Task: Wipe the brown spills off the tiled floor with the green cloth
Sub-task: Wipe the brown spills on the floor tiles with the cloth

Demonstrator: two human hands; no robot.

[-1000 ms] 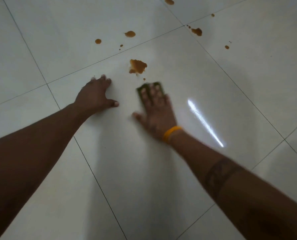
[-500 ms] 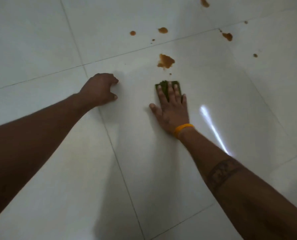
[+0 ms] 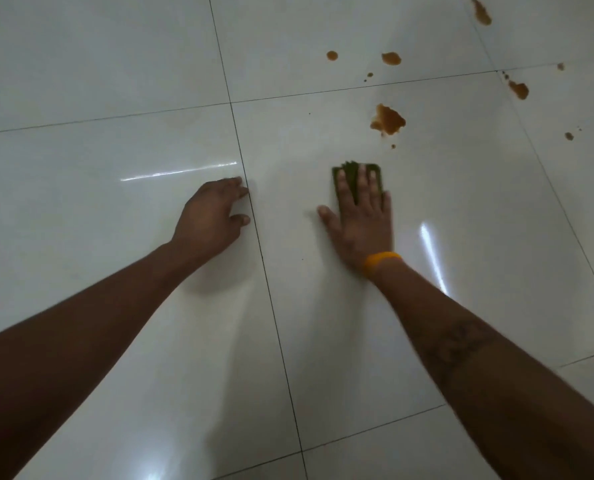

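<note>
Right hand [image 3: 361,223] with straight fingers pressing a flat, rectangular green cloth [image 3: 352,178] onto glossy white tiled floor [image 3: 115,81], left hand [image 3: 209,216] loosely curled, holding nothing, resting by a grout line, irregular brown spills [image 3: 388,120] beyond the cloth, toward the tile's far edge.

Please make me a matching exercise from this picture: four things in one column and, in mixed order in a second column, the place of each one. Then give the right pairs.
1. green cloth
2. left hand
3. biggest spill
4. wristband

A. on the right wrist
B. under the fingers of the right hand
C. resting on the floor beside a tile joint
D. beyond the cloth, apart from it

Pairs: 1-B, 2-C, 3-D, 4-A
</note>
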